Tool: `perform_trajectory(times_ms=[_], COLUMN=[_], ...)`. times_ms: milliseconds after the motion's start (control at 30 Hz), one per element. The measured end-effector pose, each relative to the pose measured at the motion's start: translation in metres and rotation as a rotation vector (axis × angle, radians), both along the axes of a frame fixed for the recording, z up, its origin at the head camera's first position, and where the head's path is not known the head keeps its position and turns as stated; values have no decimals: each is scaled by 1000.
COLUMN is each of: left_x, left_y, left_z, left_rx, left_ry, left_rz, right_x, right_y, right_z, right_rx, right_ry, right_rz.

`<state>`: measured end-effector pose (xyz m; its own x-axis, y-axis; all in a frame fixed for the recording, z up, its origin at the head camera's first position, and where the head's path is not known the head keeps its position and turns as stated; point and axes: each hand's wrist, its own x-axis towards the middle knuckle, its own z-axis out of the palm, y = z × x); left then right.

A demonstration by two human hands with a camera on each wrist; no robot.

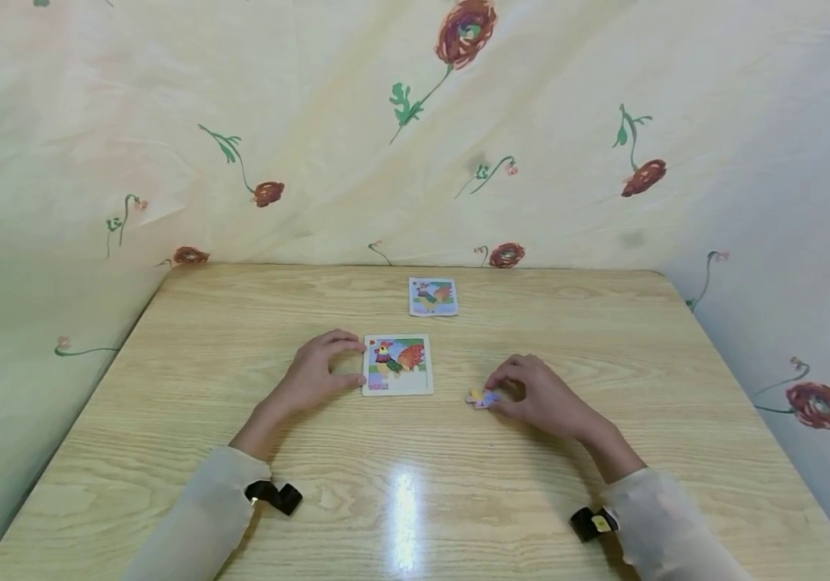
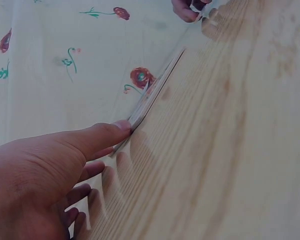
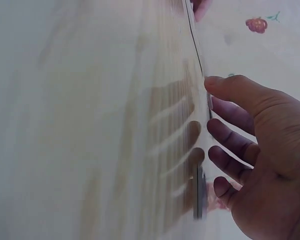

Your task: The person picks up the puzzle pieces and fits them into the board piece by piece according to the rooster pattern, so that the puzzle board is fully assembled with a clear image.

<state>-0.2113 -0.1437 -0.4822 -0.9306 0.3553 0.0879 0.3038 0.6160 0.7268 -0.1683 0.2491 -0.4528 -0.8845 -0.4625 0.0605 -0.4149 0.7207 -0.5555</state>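
Note:
A square rooster puzzle in a white frame lies flat on the table, with a bare white patch at its lower right. My left hand touches the frame's left edge, thumb near the lower corner and forefinger higher up. In the left wrist view the thumb rests at the frame's edge and the other fingers are spread loosely. To the right, my right hand pinches at small yellow and purple puzzle pieces between thumb and forefinger, close over the table. In the right wrist view its fingers partly hide them.
Behind the puzzle lies a picture card with the same rooster. The wooden table meets a flowered cloth at the back and sides. Each wrist wears a small black camera.

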Motion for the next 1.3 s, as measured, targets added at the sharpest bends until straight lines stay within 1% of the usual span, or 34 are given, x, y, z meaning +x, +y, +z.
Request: perform_trajectory(times_ms=[333,600,733,867,933,1100,1167,1300], left_x=[0,0,0,0,0,0,0,-1], left_y=[0,1,0,0,0,0,0,-1], left_z=[0,1,2,1,1,2,2,3], left_rx=[-7,-2,2,-1,-3,-1,0,-3], left_ry=[9,11,21,28,20,14,24,26], left_rz=[-4,-6,-10,-12,-12,-21,-23,-19], right_x=[-11,-20,-25,-29,-30,-34,-35,-36], right_y=[-35,-66,-81,-95,-101,-113,-117,-121], right_z=[8,14,15,14,13,8,7,5], right_rx=[-57,-89,-96,-102,-94,-75,-74,-51], right_ry=[28,19,2,-37,-50,-28,-13,9], right_rz=[11,45,43,41,47,85,95,82])
